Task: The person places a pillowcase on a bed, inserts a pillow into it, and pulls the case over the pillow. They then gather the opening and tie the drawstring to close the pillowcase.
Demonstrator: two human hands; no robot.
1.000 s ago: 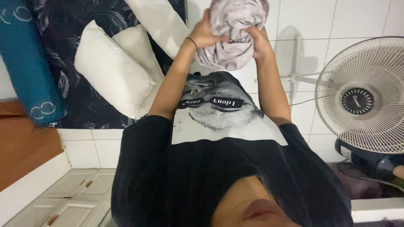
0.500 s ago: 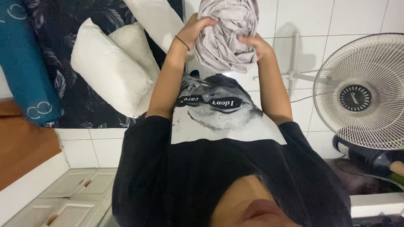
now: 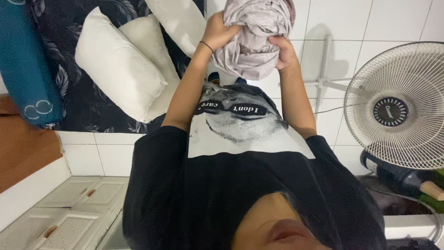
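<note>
Both my hands grip a bunched-up grey cloth point(image 3: 253, 39) held out in front of my chest, over a white tiled floor. My left hand point(image 3: 221, 31), with a thin dark band at the wrist, clutches the bundle's left side. My right hand point(image 3: 283, 52) presses into its lower right side, fingers dug into the folds. My black T-shirt point(image 3: 240, 185) with a grey animal print fills the lower middle of the view.
Two white pillows point(image 3: 118, 69) and a teal bolster point(image 3: 25, 65) lie on a dark floral sheet point(image 3: 76, 109) at the left. A white standing fan point(image 3: 400, 106) is at the right, with a dark bottle point(image 3: 407, 178) below it. White cabinet doors point(image 3: 60, 208) sit at the lower left.
My left hand has slid further up over the cloth bundle, and my right hand has shifted lower on its side. The bundle has turned slightly between my hands.
</note>
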